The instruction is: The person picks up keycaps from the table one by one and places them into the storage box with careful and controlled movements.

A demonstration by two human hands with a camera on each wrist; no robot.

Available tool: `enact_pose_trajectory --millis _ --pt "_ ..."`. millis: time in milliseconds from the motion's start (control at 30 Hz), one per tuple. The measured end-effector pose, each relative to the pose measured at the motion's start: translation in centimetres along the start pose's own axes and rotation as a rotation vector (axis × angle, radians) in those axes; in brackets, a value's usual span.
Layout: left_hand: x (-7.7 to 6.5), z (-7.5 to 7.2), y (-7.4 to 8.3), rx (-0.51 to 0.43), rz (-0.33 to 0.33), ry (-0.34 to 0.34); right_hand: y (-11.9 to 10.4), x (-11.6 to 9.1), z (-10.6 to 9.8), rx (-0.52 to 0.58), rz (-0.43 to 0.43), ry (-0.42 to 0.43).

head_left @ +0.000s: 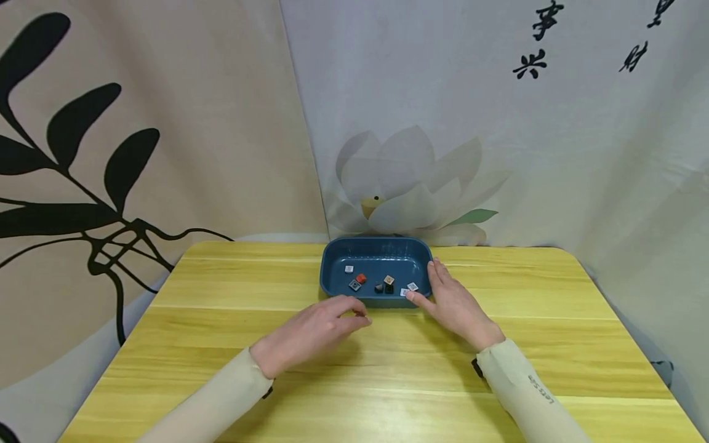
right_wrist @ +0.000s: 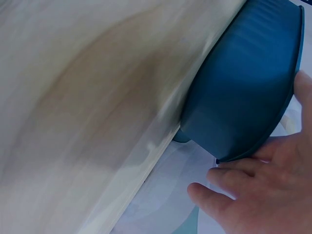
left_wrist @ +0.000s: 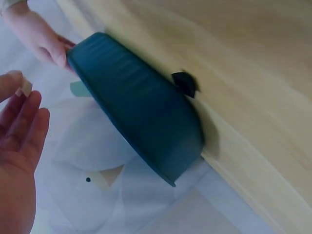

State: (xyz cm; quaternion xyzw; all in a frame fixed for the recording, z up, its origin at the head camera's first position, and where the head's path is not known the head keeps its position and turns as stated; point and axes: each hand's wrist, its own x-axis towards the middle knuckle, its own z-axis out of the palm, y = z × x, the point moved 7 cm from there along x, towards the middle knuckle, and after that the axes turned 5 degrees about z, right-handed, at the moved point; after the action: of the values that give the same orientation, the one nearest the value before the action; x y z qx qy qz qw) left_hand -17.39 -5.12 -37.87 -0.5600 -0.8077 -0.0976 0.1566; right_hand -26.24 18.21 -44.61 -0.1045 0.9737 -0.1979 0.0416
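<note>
A blue tray sits on the wooden table, with several small square keycap-like pieces inside. Among them are a red piece, a tan-topped one and a white one. My left hand is just in front of the tray's near wall, pinching a small pale block between thumb and fingers. At the tray's right end my right hand holds the corner, thumb at the near rim and fingers along the end wall.
A small black piece shows against the tray's lower wall in the left wrist view. The table ends just behind the tray, where a printed curtain hangs. Wood surface lies around both forearms.
</note>
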Motion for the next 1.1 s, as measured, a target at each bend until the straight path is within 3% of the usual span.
enact_pose_trajectory --millis 400,833,1100 --pt "3.6 0.2 -3.3 -0.036 -0.109 0.155 0.0 0.0 -0.1 -0.001 -0.005 0.006" --pt "5.8 2.2 -6.3 -0.017 -0.275 0.13 0.1 0.0 0.0 -0.002 0.005 -0.006" --pt "6.3 4.3 -7.8 -0.049 -0.366 0.071 0.0 -0.2 -0.2 0.006 0.008 -0.008"
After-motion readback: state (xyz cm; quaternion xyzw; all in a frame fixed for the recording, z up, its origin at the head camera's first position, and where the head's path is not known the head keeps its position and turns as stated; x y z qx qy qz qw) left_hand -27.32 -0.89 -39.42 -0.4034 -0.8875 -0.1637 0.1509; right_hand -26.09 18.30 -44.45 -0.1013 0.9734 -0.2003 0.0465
